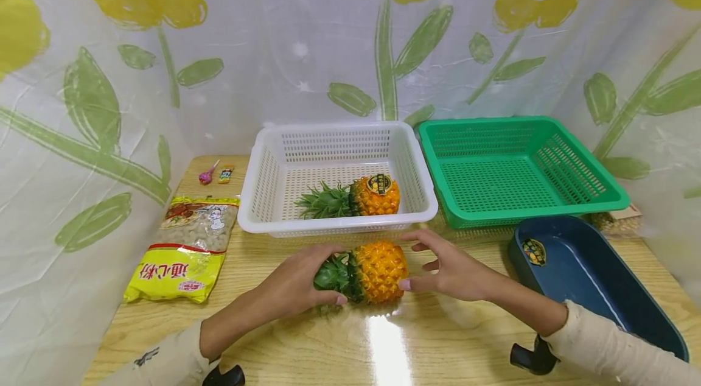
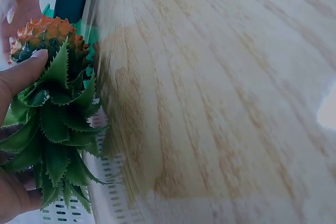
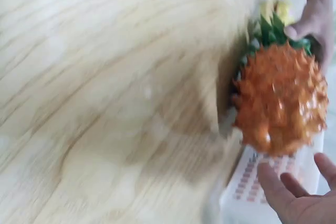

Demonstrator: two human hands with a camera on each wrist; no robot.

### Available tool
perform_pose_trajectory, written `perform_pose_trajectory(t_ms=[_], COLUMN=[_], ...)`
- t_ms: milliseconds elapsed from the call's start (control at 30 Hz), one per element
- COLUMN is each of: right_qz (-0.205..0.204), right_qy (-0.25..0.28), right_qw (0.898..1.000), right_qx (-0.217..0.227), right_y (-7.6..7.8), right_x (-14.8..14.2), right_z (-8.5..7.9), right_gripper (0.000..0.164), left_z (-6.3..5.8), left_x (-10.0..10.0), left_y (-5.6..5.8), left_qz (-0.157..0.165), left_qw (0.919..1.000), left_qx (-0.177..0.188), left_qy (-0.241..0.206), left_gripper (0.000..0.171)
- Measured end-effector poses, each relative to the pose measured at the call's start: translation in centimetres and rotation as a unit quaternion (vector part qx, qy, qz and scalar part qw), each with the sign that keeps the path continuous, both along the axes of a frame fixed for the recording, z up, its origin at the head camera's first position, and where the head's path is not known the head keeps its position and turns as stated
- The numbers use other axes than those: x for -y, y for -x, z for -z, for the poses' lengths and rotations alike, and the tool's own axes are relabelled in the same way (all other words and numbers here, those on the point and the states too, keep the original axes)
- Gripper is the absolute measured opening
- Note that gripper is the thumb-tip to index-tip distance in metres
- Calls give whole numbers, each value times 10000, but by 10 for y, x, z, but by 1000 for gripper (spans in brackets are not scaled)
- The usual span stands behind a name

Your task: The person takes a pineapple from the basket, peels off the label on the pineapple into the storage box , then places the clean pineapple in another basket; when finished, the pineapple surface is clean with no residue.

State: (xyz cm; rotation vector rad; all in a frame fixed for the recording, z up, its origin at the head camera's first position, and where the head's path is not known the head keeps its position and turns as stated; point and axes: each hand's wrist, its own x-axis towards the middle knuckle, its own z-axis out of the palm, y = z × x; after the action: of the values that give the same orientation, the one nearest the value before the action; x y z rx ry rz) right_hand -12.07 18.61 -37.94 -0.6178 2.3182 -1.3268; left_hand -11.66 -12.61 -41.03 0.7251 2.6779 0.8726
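Flower-printed sheeting (image 1: 263, 39) hangs behind and beside the glossy wood-grain table (image 1: 449, 352) where I work. Between my hands, in front of the white perforated basket (image 1: 336, 226), a small pineapple (image 1: 381, 276) lies on its side, leafy crown (image 2: 55, 121) toward my left, orange body toward my right. I cannot tell whether it rests on the wood or hangs just above it.

My left hand (image 1: 301, 279) grips the crown, thumb near where leaves meet fruit, fingers round the far side. My right hand (image 1: 454, 267) is well spread, fingers loosely bent near the bottom end, and holds nothing; whether its thumb grazes the rind I cannot tell.

I would call this step taking hold of the pineapple from both ends. To finish it, my right fingers would need to close gently round the knobbly body while my left keeps the crown steady, as leaves alone could let the heavier end dip.

Another pineapple (image 1: 378, 206) lies inside the white basket; the green basket (image 1: 539, 215) stands right of that, behind the navy tub (image 1: 608, 282).
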Motion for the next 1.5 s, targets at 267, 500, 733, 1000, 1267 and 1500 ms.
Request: perform_pose_trajectory(t_ms=[267, 500, 733, 1000, 1267, 1500], right_qz=[-226, -257, -260, -282, -325, -387], right_qy=[69, -249, -728, -969, -1126, -1146], right_qw=[9993, 9987, 9951, 9899, 9860, 9841], right_qx=[-303, -371, -610, -998, -1182, -1304], right_y=[2, 4, 7, 9, 10, 11], right_x=[26, 44, 54, 57, 57, 55], right_z=[7, 8, 13, 16, 16, 14], right_gripper=[80, 94, 99, 91, 85, 83], left_z=[-1, 0, 0, 0, -1, -5], left_x=[-1, 0, 0, -1, -1, 1], left_y=[-1, 0, -1, 0, 1, -2], left_qz=[5, 39, 80, 84, 96, 20], left_qw=[10000, 9999, 9997, 9998, 9997, 9998], left_qx=[-70, -160, -206, -163, -221, -163], left_qy=[34, -1, -65, -90, -60, -87], left_gripper=[81, 81, 78, 79, 79, 76])
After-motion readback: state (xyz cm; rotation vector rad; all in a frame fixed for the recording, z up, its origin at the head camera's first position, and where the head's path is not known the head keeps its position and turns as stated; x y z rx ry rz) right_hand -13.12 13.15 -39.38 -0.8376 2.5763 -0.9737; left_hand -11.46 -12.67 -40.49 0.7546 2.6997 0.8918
